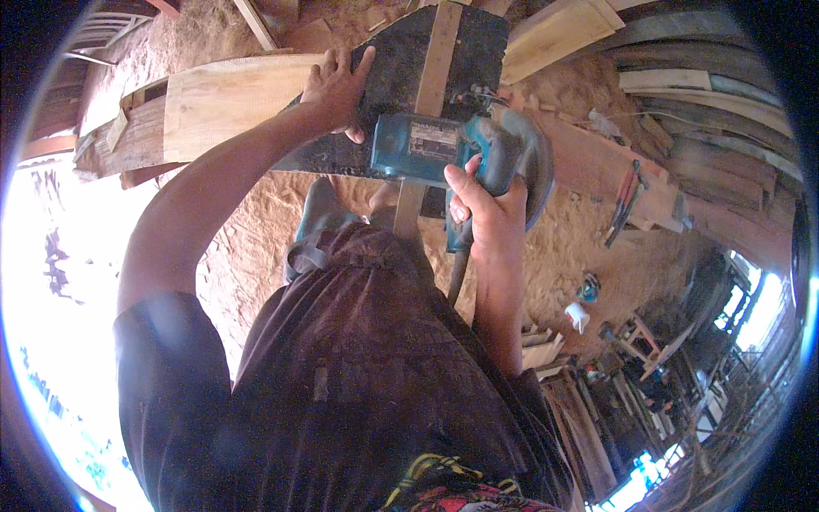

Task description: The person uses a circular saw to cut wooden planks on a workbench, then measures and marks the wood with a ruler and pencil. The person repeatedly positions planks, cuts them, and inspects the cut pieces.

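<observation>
Grasping teal saw [416, 147]: right grip [497, 209]. Left grip [331, 92] splayed on black board [388, 77]. White container [578, 318], contents unclear.

The right hand [495, 209] grips the handle of a teal power saw [401, 149], its black cord [459, 277] hanging below, while the left hand [333, 92] lies with fingers spread over the left part of a dark board [479, 51]. A narrow wooden strip [440, 51] runs across the board and passes beneath the saw. A pale plank [230, 107] extends to the left; a red-handled tool [627, 200] and white container [577, 317] are noted at right, near sandy ground [247, 243].
</observation>
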`<state>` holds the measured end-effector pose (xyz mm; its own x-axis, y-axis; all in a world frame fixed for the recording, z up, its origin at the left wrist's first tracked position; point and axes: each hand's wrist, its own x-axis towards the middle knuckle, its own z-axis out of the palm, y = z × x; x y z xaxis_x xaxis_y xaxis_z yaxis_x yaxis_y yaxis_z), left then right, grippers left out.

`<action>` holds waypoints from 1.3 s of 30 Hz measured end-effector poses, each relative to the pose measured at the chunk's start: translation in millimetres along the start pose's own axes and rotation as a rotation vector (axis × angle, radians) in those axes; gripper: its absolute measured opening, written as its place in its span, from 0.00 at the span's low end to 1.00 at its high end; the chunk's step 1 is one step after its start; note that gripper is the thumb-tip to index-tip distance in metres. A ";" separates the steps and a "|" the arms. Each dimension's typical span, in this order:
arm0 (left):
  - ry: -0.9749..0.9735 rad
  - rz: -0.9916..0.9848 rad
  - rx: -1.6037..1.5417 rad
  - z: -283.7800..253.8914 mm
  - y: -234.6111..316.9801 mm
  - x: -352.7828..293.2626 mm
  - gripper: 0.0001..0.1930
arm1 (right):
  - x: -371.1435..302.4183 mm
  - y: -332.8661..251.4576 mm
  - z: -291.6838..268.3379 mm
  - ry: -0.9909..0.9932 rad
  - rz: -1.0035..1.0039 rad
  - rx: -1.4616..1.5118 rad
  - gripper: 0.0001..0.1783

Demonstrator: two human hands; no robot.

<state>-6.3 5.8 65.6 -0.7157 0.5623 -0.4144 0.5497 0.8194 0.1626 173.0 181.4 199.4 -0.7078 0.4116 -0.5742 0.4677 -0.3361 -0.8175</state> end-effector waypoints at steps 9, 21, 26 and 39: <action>0.015 0.023 -0.020 2.5 -2.2 0.4 0.81 | 19.0 -6.1 2.1 -0.041 -0.010 0.032 0.18; 0.014 0.027 -0.025 2.0 -1.5 -2.8 0.82 | 40.3 -23.8 9.8 -0.019 -0.007 0.061 0.15; -0.003 0.024 -0.029 0.8 -0.7 -1.6 0.81 | 50.1 -29.9 11.1 -0.032 -0.033 0.067 0.15; -0.020 0.008 -0.029 3.8 -1.2 -2.3 0.81 | 94.7 -54.0 22.9 -0.079 -0.066 0.032 0.15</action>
<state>-3.7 3.1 63.0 -0.7020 0.5670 -0.4310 0.5425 0.8178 0.1923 68.7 219.1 190.2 -0.7766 0.3658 -0.5129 0.4028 -0.3377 -0.8507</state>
